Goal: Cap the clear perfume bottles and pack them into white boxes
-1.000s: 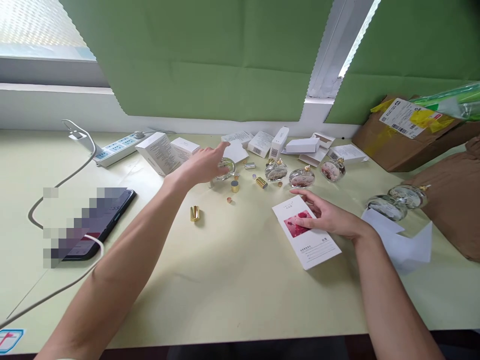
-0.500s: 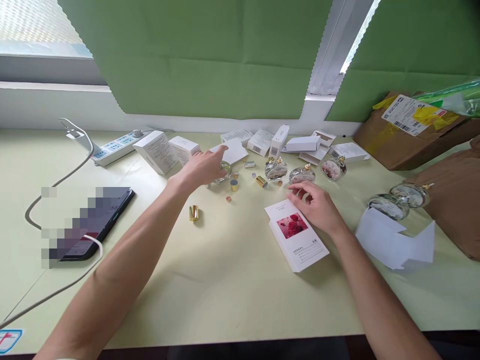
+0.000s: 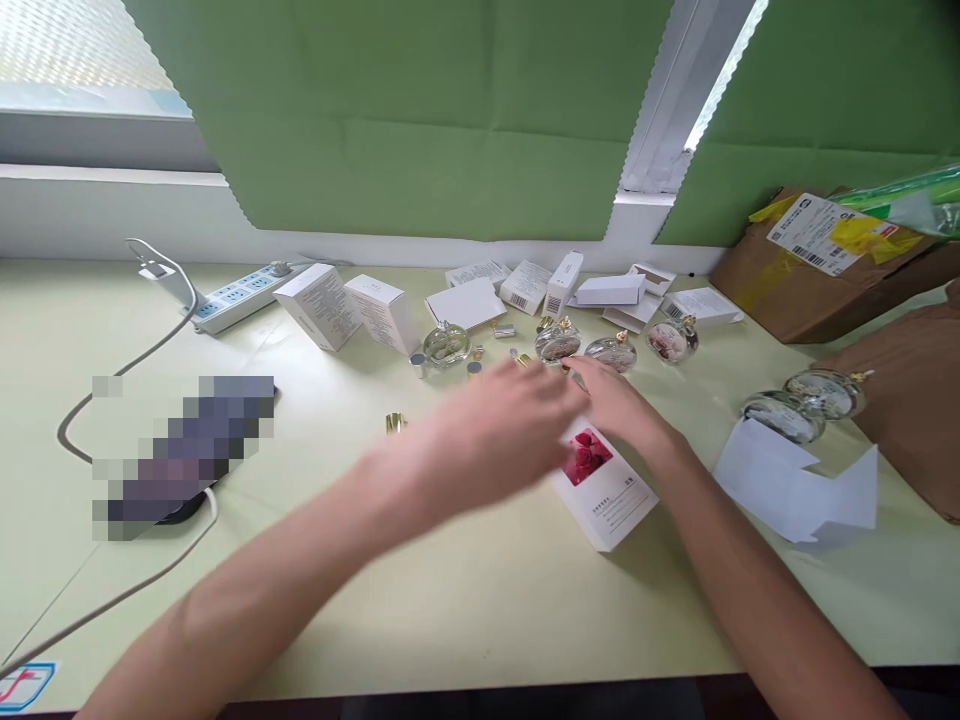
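Observation:
My left hand [image 3: 499,430], smeared by motion, is over the middle of the table, in front of the upper end of a white perfume box [image 3: 622,500] with a rose picture. Its fingertips are hard to make out. My right hand [image 3: 619,400] is at that box's far end, fingers stretched out and apart, their tips partly hidden by my left hand. The box lies flat at a slant. Just beyond the hands are round glass perfume bottles, among them one [image 3: 559,342] and another [image 3: 611,353]. A further bottle [image 3: 447,345] stands to the left.
Gold caps, including one [image 3: 395,423], lie about the table. Several white boxes [image 3: 382,310] line the back. A power strip [image 3: 240,297], a cable and a phone [image 3: 187,450] are left. Right are two bottles [image 3: 784,413], an unfolded white carton [image 3: 799,485] and a cardboard box [image 3: 765,280].
My left hand has left the bottle at the back left and swung right and nearer, over the rose box's top. My right hand stays by the box with its fingers straighter.

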Available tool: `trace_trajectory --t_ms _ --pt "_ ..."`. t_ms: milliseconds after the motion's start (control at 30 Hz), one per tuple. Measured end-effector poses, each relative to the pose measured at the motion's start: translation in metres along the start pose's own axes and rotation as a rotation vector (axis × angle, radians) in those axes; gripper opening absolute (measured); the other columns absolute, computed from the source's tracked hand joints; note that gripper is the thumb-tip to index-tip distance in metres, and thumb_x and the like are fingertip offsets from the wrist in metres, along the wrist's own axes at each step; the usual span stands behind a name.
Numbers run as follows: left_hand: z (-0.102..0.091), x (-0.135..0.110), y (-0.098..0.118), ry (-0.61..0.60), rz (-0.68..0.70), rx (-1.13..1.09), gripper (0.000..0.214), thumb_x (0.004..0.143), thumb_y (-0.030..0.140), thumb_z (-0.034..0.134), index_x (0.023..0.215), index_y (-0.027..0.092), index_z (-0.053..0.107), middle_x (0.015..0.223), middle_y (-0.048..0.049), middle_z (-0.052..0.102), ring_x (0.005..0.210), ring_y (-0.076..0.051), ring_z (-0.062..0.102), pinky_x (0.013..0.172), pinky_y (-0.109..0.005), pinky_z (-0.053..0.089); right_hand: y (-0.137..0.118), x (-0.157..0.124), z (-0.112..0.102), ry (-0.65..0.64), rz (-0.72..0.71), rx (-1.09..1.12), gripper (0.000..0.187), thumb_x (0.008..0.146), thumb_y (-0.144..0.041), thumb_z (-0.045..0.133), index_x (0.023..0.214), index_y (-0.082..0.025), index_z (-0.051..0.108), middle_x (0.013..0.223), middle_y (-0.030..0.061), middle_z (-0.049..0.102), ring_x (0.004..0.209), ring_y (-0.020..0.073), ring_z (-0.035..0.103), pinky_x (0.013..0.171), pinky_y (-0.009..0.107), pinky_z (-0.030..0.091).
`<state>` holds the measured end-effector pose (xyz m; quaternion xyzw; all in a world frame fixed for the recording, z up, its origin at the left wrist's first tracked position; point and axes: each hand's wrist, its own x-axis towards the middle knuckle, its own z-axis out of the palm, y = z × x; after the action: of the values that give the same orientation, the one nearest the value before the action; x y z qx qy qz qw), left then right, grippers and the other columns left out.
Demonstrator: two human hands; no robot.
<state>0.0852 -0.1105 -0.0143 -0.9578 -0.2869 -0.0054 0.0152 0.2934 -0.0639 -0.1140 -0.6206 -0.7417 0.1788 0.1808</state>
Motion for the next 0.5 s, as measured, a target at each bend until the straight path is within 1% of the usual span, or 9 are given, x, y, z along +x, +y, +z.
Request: trace_trajectory --t_ms 33,67,100,167,267,333,433,467,500 --pt "0.008 0.0 0.017 -0.015 0.113 0.019 0.042 0.097 0.04 0.053 0.133 0.019 0.053 0.133 -0.0091 0.06 0.12 -0.025 0.055 0.096 -0.038 0.042 0.001 0.004 0.0 -0.004 -0.012 -0.005 0.041 0.095 -0.022 0.045 0.133 -0.013 0.061 0.143 0.0176 0.056 0.134 0.0307 0.051 0.111 0.043 0.039" --pt "0.017 0.0 0.031 0.017 0.176 0.038 0.043 0.096 0.042 0.054 0.131 0.018 0.055 0.134 -0.0107 0.06 0.123 -0.026 0.052 0.096 -0.039 0.042 0.001 0.007 0.0 -0.006 -0.024 -0.011 0.038 0.093 -0.019 0.048 0.128 -0.013 0.064 0.139 0.0176 0.06 0.129 0.0311 0.055 0.108 0.043 0.041" --pt "0.025 -0.001 0.043 0.03 0.204 0.049 0.043 0.095 0.044 0.054 0.13 0.017 0.056 0.135 -0.0114 0.059 0.126 -0.027 0.05 0.095 -0.04 0.043 0.002 0.011 0.001 -0.007 -0.033 -0.015 0.036 0.091 -0.017 0.051 0.123 -0.014 0.066 0.134 0.0173 0.063 0.123 0.0312 0.059 0.105 0.043 0.043" --pt "0.037 -0.002 0.057 0.068 0.2 0.084 0.042 0.096 0.043 0.052 0.129 0.017 0.057 0.135 -0.0132 0.057 0.124 -0.029 0.051 0.093 -0.041 0.043 0.004 0.015 0.003 -0.01 -0.044 -0.013 0.031 0.087 -0.014 0.056 0.114 -0.015 0.07 0.123 0.0159 0.068 0.11 0.0303 0.065 0.096 0.043 0.048" --pt "0.045 -0.002 0.06 0.065 0.214 0.096 0.038 0.096 0.042 0.053 0.125 0.018 0.06 0.129 -0.0133 0.059 0.12 -0.029 0.053 0.091 -0.041 0.043 0.001 0.015 0.006 -0.016 -0.054 0.015 0.022 0.083 -0.012 0.059 0.101 -0.017 0.072 0.109 0.012 0.072 0.095 0.0266 0.066 0.088 0.042 0.05" --pt "0.048 0.0 0.058 0.087 0.208 0.09 0.04 0.094 0.044 0.056 0.123 0.017 0.06 0.126 -0.0133 0.06 0.118 -0.029 0.054 0.091 -0.041 0.043 -0.002 0.009 0.001 -0.019 -0.059 0.038 0.02 0.083 -0.012 0.059 0.097 -0.017 0.072 0.103 0.01 0.073 0.089 0.0238 0.066 0.086 0.041 0.051" --pt "0.056 0.006 0.058 0.152 0.173 0.055 0.047 0.09 0.052 0.061 0.121 0.016 0.058 0.12 -0.0122 0.06 0.112 -0.029 0.054 0.09 -0.04 0.043 -0.004 -0.008 -0.022 -0.045 -0.077 0.151 0.023 0.086 -0.018 0.06 0.105 -0.021 0.071 0.101 0.0063 0.073 0.084 0.0201 0.067 0.081 0.037 0.054" --pt "0.058 0.009 0.059 0.166 0.167 0.043 0.05 0.089 0.054 0.061 0.12 0.016 0.058 0.117 -0.0121 0.06 0.109 -0.028 0.055 0.088 -0.04 0.043 -0.002 -0.014 -0.033 -0.054 -0.084 0.286 0.023 0.086 -0.024 0.064 0.108 -0.023 0.071 0.104 0.006 0.072 0.087 0.0203 0.067 0.081 0.036 0.055" --pt "0.061 0.011 0.059 0.173 0.167 0.033 0.051 0.088 0.055 0.06 0.119 0.015 0.058 0.116 -0.0122 0.06 0.107 -0.028 0.054 0.087 -0.04 0.043 0.002 -0.02 -0.043 -0.012 -0.081 0.429 0.023 0.084 -0.03 0.069 0.107 -0.024 0.072 0.105 0.0057 0.072 0.089 0.0206 0.067 0.081 0.036 0.056"
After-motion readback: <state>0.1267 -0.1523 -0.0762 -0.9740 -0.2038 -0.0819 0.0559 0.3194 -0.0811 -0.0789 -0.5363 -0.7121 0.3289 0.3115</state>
